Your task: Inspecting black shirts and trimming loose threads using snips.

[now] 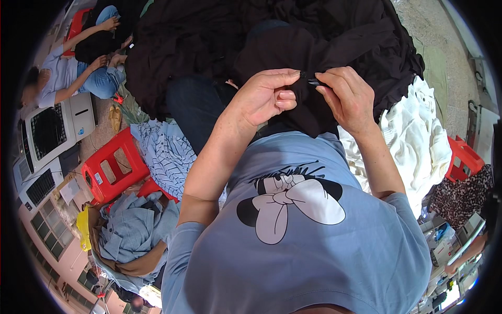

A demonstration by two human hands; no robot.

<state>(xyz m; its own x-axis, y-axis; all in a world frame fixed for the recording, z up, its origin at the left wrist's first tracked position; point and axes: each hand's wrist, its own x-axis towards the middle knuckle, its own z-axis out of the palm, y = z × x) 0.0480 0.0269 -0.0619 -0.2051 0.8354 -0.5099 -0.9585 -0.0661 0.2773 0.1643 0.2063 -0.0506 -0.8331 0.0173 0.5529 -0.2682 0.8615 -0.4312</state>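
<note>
1. Black cloth (282, 49) heaped at 12 o'clock, below both hands.
2. L hand (265, 97), 12 o'clock: fingers pinch sm. dark bit (303, 75), type unclear.
3. R hand (349, 97), 2 o'clock: fingers grip sm. metal tool (314, 82), tip twd L.
4. White knit (413, 136), 3 o'clock.

Black cloth (308, 49), rumpled; small pointed tool (314, 82) over it

Dark cloth (183, 47): cut off at your twelve o'clock.
Bluish piece (314, 81): too small to tell, your one o'clock.
</note>
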